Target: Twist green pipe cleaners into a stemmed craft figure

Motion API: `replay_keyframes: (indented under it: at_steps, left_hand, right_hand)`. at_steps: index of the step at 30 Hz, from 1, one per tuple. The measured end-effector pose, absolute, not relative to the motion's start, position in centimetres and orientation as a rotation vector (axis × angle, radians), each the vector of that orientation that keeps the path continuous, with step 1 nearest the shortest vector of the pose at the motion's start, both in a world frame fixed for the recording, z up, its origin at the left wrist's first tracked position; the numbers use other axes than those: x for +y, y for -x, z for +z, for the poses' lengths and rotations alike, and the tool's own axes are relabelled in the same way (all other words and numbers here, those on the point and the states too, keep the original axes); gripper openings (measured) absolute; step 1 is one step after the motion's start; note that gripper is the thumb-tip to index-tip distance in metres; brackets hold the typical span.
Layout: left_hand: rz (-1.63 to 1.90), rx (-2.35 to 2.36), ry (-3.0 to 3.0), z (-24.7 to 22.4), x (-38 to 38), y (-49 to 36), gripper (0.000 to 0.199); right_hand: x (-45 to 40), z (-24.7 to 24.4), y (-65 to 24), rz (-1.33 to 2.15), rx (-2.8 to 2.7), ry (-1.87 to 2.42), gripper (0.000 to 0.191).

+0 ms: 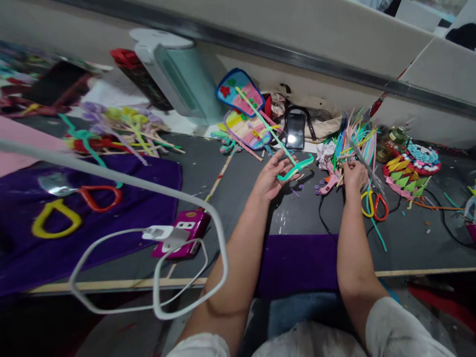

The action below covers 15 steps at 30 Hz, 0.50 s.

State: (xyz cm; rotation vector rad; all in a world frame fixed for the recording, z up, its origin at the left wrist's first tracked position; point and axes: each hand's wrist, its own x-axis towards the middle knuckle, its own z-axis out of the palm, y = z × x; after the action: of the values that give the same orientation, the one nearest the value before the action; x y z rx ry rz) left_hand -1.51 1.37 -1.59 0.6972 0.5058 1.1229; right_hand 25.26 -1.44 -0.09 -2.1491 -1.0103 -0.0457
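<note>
My left hand (274,177) is palm up with its fingers curled round a green pipe cleaner (297,168) bent into a hooked shape. A long, pale green stem (266,119) rises from the same hand towards the upper left. My right hand (356,174) is closed at the near side of a bundle of many-coloured pipe cleaners (359,136); what its fingertips pinch is hidden. Just left of it lies a pink glue gun (329,183). Scissors with yellow and red handles (380,207) rest below the right hand.
At the left, a white cable (122,173) loops in front of a magenta power strip (186,230) and larger scissors (99,197) on purple cloth (148,183). Behind stand a pale green jug (189,79), a phone (295,131) and a beige bag (327,119). Felt crafts (407,178) lie right.
</note>
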Motion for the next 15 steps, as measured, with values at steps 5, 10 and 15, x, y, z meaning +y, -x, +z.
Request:
replay_keyframes:
  at_steps: [5, 10, 15]
  left_hand:
    - [1.108, 0.511, -0.714, -1.4, 1.2, 1.5, 0.055]
    - [1.094, 0.486, -0.737, -1.4, 1.3, 1.7, 0.058]
    - [1.093, 0.480, -0.733, -1.3, 1.2, 1.6, 0.050]
  right_hand:
    - [-1.0, -0.4, -25.2, -0.030, -0.964, 2.175, 0.019]
    - [-0.9, -0.9, -25.9, 0.113, -0.879, 2.016, 0.021]
    - [-0.2, -1.8, -26.5, 0.171, -0.799, 1.880, 0.025]
